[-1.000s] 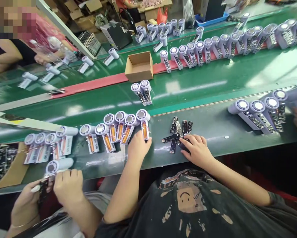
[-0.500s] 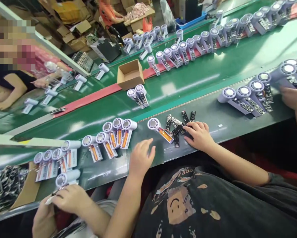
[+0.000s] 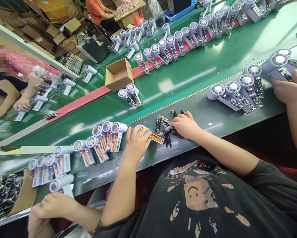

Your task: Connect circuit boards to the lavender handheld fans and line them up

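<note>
My left hand (image 3: 138, 143) cups a white handheld fan (image 3: 139, 127) at centre frame, fingers closed over its round head, its orange battery (image 3: 156, 138) lying just past my fingertips on the grey-green belt (image 3: 228, 124). My right hand (image 3: 185, 125) presses on a loose heap of black circuit boards (image 3: 167, 140) just beside it; whether my fingers pinch a single board, I cannot tell. The end of one board nearly meets the battery. The fan looks light, its smooth plastic a little slippery, so I would take it by the barrel. The boards look stiff but brittle, best held by their edges, and the battery's thin wires look fragile. Carded fans (image 3: 101, 140) line the belt at lower left, near another co-worker's hand (image 3: 48, 208). Fans with bare boards (image 3: 234, 92) sit at right beside a co-worker's hand (image 3: 286, 91). A cardboard box (image 3: 118, 74) stands upper left.
</note>
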A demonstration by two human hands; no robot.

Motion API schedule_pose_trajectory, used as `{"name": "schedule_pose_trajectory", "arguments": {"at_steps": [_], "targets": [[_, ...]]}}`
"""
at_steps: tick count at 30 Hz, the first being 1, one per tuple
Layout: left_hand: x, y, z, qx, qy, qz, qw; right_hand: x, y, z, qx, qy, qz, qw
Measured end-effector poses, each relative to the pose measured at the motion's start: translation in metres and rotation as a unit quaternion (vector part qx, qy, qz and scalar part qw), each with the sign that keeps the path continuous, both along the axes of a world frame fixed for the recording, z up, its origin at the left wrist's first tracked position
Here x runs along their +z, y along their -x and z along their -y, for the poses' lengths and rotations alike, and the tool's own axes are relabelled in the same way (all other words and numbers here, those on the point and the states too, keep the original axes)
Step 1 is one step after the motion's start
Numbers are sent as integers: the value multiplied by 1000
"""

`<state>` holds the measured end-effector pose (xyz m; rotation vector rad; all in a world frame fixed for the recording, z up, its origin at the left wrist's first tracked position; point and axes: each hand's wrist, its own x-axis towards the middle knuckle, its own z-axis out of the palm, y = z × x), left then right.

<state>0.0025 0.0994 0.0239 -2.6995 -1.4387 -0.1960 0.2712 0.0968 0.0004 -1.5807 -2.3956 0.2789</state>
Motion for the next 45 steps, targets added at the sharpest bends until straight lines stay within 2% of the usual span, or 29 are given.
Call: {"name": "schedule_pose_trajectory", "arguments": {"at_steps": [5, 10, 14, 17, 19, 22, 24, 27, 30, 32, 35, 37, 38, 39, 42, 45], "targets": [[-2, -11, 14, 47, 32, 49, 997, 11, -17, -1, -60, -37, -77, 995], [-8, -23, 20, 76, 32, 122, 989, -1, -21, 2, -87, -58, -113, 988], [-10, -16, 29, 66, 25, 224, 972, -10, -24, 2, -102, -51, -194, 974], [-11, -8, 40, 119, -11, 256, 959, -3, -24, 7, -110, -90, -249, 958], [-12, -5, 47, 137, -3, 266, 954, 6, -20, 15, -122, -128, -267, 947], [-17, -2, 53, 153, 39, 321, 934, 17, -7, 34, -72, -155, -302, 938], [-23, 1, 54, 190, 71, 367, 908, 20, 5, 48, 9, -164, -338, 927], [-35, 4, 53, 251, 131, 419, 863, 13, 19, 64, 124, -161, -380, 902], [-42, 4, 54, 286, 195, 489, 801, 0, 28, 74, 187, -140, -392, 890], [-44, 0, 56, 285, 248, 572, 728, -6, 31, 77, 222, -123, -393, 884], [-41, -11, 62, 269, 352, 685, 578, -12, 35, 78, 253, -108, -384, 882], [-40, -16, 66, 261, 406, 719, 500, -13, 39, 76, 241, -124, -369, 889], [-40, -18, 69, 254, 421, 725, 482, -14, 41, 75, 227, -137, -352, 898], [-41, -19, 71, 245, 427, 729, 476, -14, 44, 73, 211, -148, -327, 909], [-44, -17, 77, 210, 424, 735, 486, -15, 51, 69, 172, -145, -217, 950], [-47, -14, 79, 183, 423, 753, 469, -15, 57, 67, 196, -124, -146, 962]]}}
